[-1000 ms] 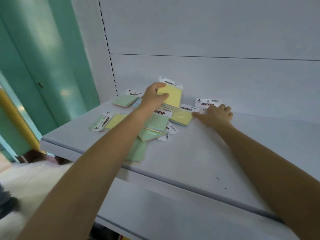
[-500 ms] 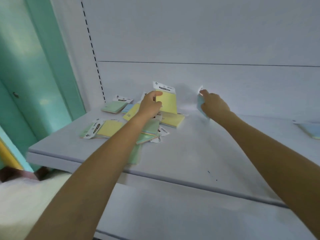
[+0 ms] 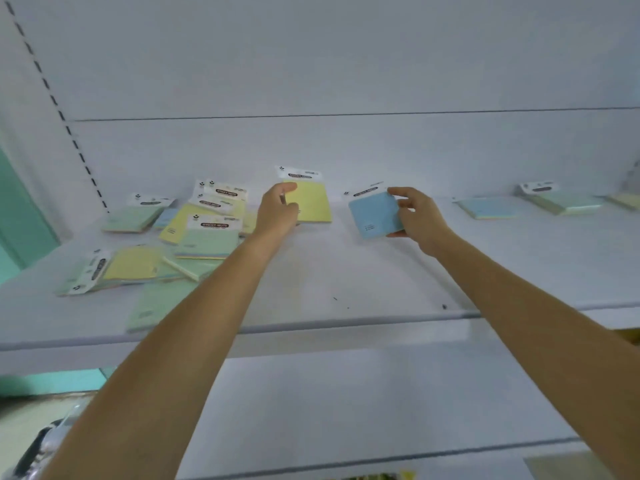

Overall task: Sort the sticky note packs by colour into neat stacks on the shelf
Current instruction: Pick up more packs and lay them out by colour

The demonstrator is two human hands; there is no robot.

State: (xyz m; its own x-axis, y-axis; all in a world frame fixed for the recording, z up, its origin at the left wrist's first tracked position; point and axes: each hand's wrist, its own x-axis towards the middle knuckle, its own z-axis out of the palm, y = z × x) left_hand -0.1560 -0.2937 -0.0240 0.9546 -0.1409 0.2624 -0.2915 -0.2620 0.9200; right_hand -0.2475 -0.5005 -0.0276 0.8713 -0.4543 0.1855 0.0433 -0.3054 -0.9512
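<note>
Shop: white slotted shelving (image 3: pixel 346 327), packaged sticky note packs (image 3: pixel 207 233) (hang-tab headers).

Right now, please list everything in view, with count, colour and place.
yellow pack: one, yellow, raised, shelf middle
blue pack: one, blue, right of it
loose packs: several, green, yellow, blue, shelf left
blue stack: one, blue, shelf right
green stack: one, pale green, farther right
yellowish pack: one, yellowish, right edge
shelf: one, white, bearing the packs
lower shelf: one, white, below
left hand: one, fingers gripping the yellow pack
right hand: one, fingers pinching the blue pack
</note>
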